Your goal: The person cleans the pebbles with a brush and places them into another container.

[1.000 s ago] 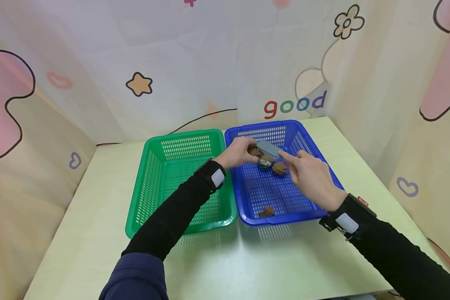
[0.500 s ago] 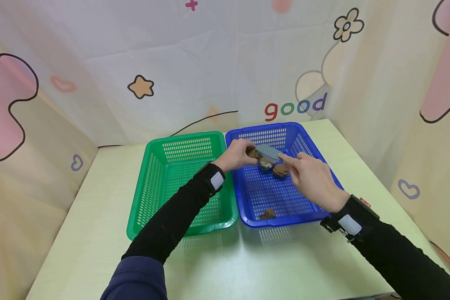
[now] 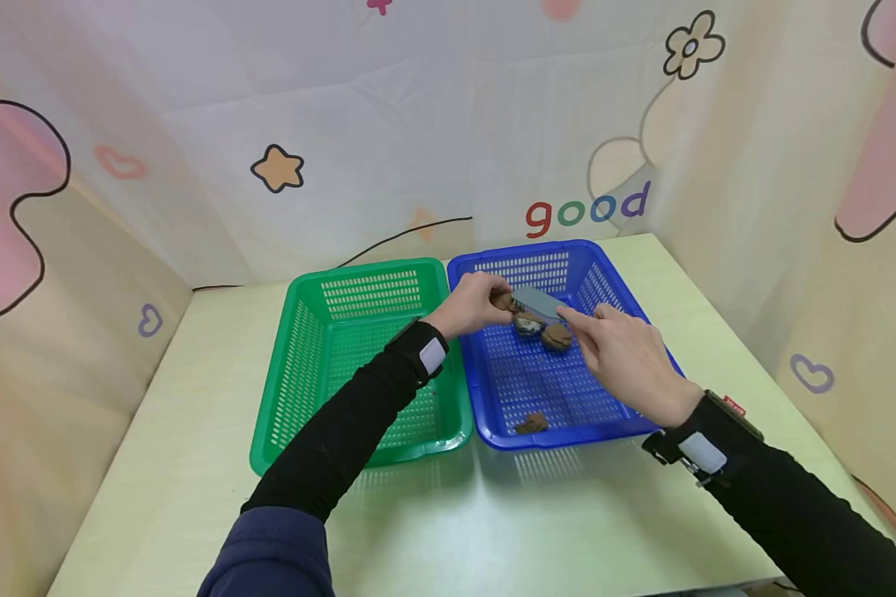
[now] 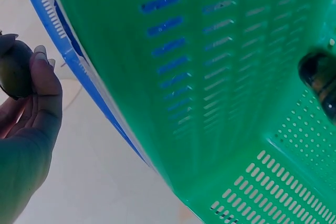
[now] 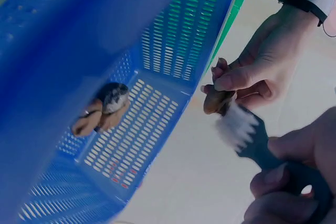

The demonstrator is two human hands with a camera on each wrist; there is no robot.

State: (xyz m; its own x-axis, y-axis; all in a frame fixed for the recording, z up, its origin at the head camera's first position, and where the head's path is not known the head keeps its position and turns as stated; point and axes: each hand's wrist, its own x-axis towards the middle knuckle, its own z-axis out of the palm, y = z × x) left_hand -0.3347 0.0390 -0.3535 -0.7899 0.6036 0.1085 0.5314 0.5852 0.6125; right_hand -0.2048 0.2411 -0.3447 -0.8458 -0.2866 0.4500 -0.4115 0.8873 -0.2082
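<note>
Over the blue basket, my left hand pinches a brown, rounded shell between thumb and fingers. The same shell looks dark and smooth in the left wrist view. My right hand grips a grey-blue brush, its index finger stretched along the brush's back. In the right wrist view the brush's white bristles are blurred and meet the lower side of the shell. Below the hands lie a dark shell with pale patches and a brown, mud-coloured shell.
A brown lump sits near the blue basket's front wall. The green basket stands close against its left side; the left wrist view shows a dark, shiny, blurred object inside it. A patterned curtain hangs behind the table.
My right hand and the brush have shifted slightly to the right and down. The left hand stays in nearly the same place, still pinching the shell.
</note>
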